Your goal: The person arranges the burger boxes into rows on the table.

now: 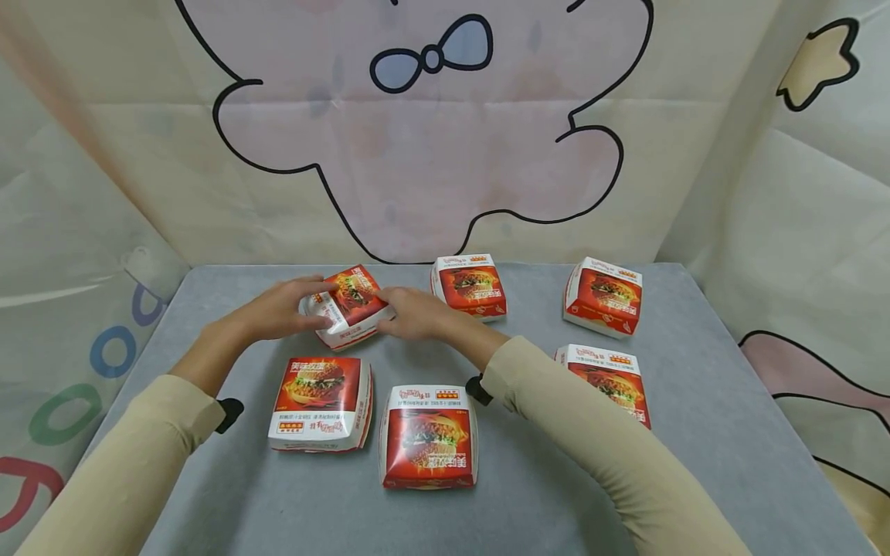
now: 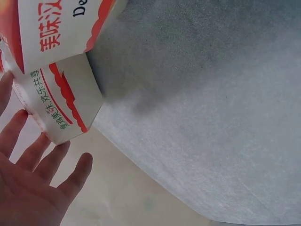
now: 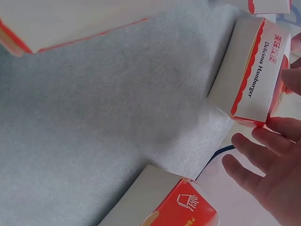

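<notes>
Burger box [image 1: 356,297] up by the far edge of the table [image 1: 535,309], left of its middle, turned at a bit of an angle between two hands. Left hand [image 1: 283,309] on the side toward the table's left edge, fingers spread and pretty straight, fingertips right up against the box. Right hand [image 1: 415,313] on the side toward the table's right edge, fingers spread too, thumb apart. Can't tell how hard the press is, if at all.

As for writing: red "美味汉堡" and black "Delicious Hamburger" on a white side, super easy to read from the right wrist. From the left wrist, just "美味汉" and "De", plus a green line ending in "欢乐共享". Burger photo on red up top, small print too blurry to make out.

Five more with the same look: far middle box [image 1: 473,286] at the table's far edge, far right box [image 1: 605,297] near its far right corner, right box [image 1: 608,378] on its right half and partly behind the right sleeve [image 1: 605,455], near left box [image 1: 320,394] and near middle box [image 1: 427,440] closer to its near side. White "美味汉堡" on those last two, by the look of it. Beyond the table, a cartoon backdrop [image 1: 431,154] with a blue bow.
</notes>
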Demonstrator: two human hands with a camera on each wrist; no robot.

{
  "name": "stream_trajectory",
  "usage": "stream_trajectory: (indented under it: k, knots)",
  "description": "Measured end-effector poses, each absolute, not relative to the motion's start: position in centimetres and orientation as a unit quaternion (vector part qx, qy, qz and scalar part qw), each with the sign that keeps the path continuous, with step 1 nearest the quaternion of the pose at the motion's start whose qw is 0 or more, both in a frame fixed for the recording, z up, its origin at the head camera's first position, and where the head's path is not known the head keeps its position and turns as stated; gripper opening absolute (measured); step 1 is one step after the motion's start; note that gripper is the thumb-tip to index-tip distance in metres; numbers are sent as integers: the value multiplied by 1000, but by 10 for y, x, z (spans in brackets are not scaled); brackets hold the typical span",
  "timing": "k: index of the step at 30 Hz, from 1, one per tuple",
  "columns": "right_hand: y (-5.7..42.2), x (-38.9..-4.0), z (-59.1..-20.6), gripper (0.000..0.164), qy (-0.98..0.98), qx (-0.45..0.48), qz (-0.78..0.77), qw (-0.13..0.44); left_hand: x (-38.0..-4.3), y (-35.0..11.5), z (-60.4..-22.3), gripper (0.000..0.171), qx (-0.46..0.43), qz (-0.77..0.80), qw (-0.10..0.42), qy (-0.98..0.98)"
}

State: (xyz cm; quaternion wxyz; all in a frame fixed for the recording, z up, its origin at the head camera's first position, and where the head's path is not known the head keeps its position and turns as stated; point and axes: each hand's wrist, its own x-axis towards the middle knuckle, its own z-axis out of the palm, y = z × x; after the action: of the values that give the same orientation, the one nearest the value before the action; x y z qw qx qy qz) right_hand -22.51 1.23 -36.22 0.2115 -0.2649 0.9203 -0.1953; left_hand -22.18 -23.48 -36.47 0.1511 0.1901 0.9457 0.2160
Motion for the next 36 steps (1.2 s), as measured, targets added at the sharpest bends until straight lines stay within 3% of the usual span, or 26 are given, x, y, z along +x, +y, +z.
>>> stream_trajectory:
  k: [12,18,26,36]
  knots:
    - [11,-218,-361,60,929,-298,-177,133,-220,-231,-363,68,178,220,140,949]
    - [7,-213,-360,55,917,-318,-198,135,-217,-230,-360,63,180,218,137,950]
    - [9,-213,-362,54,918,-305,-203,149,-217,-234,-360,38,196,226,120,947]
    - [11,-218,-362,62,918,-297,-194,178,-217,-237,-362,53,179,235,137,945]
